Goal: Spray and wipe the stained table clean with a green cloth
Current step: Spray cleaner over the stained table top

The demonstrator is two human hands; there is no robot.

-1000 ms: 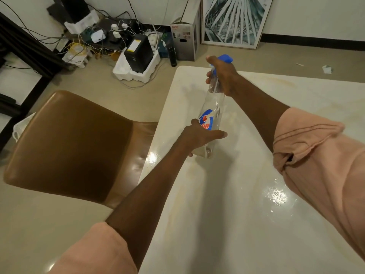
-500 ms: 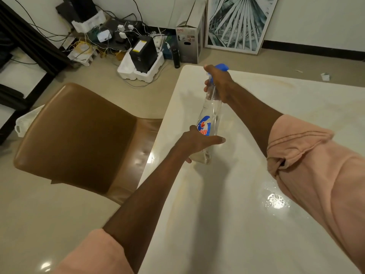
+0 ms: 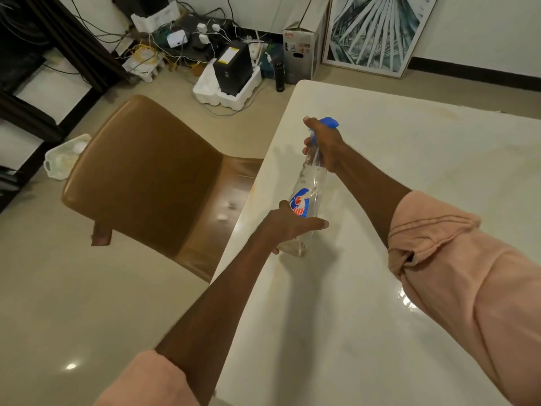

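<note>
Clear plastic spray bottle (image 3: 306, 197) upright at frame centre, base on the white bench (image 3: 409, 177) near its left edge, neck gripped by right hand (image 3: 323, 148), left hand (image 3: 288, 225) curled round the base; risks tipping if squeezed askew.

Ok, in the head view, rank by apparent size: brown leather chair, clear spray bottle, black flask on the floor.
1. Brown leather chair, largest.
2. Clear spray bottle with blue trigger.
3. Black flask, smallest, though it sits farthest from the camera.
</note>
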